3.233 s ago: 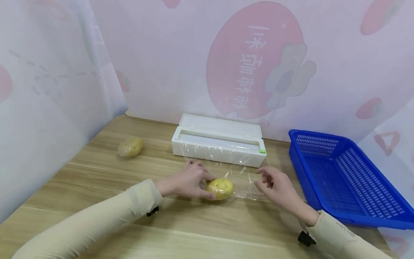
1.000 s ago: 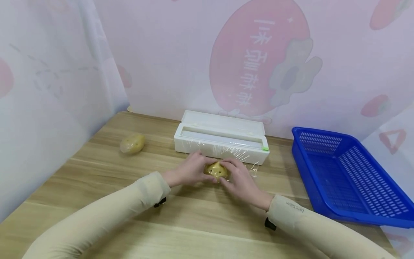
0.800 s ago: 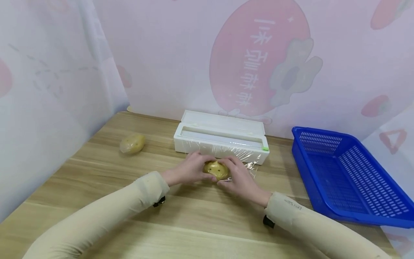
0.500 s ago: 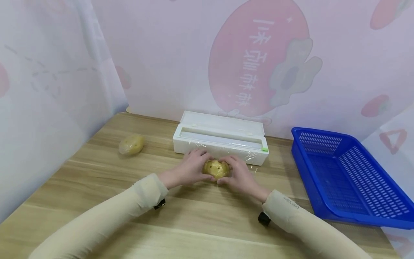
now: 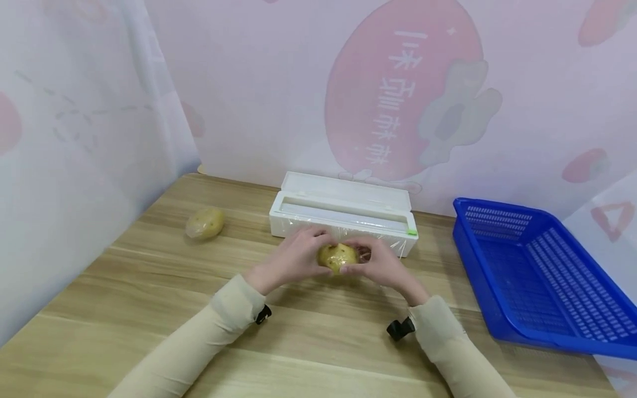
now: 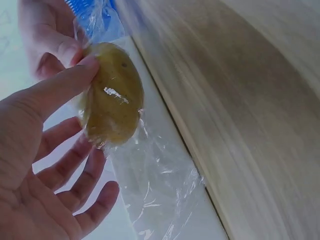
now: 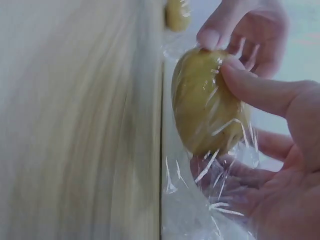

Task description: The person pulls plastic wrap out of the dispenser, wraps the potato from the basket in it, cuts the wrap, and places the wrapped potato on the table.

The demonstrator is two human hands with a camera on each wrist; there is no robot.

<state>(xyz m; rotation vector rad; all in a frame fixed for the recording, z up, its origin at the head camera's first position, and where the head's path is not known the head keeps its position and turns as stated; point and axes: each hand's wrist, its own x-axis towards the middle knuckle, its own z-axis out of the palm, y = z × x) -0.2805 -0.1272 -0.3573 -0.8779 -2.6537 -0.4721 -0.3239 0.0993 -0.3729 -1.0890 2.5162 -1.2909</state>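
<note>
A yellow potato [image 5: 338, 258] with clear cling film [image 6: 160, 185] around it is held between both hands, just in front of the white cling film box. My left hand [image 5: 298, 255] grips its left end, the thumb on the near side and the fingers behind. From the right, my right hand [image 5: 387, 264] pinches it with the thumb in front; loose, wrinkled film trails past the fingers in the right wrist view. The lid of the cling film box [image 5: 343, 228] stands up at the back, a film roll [image 5: 343, 215] lies inside, and film hangs over its front.
Another film-wrapped potato [image 5: 205, 223] lies on the wooden table [image 5: 239, 342] at the back left. A blue plastic basket [image 5: 480, 276] stands at the right. Printed cloth walls [image 5: 259, 99] enclose the table's back and sides.
The right hand, earlier apart at the film on the right, has come in to grip the potato. The potato has moved back toward the box and been turned over; the stretched film has gathered around it.
</note>
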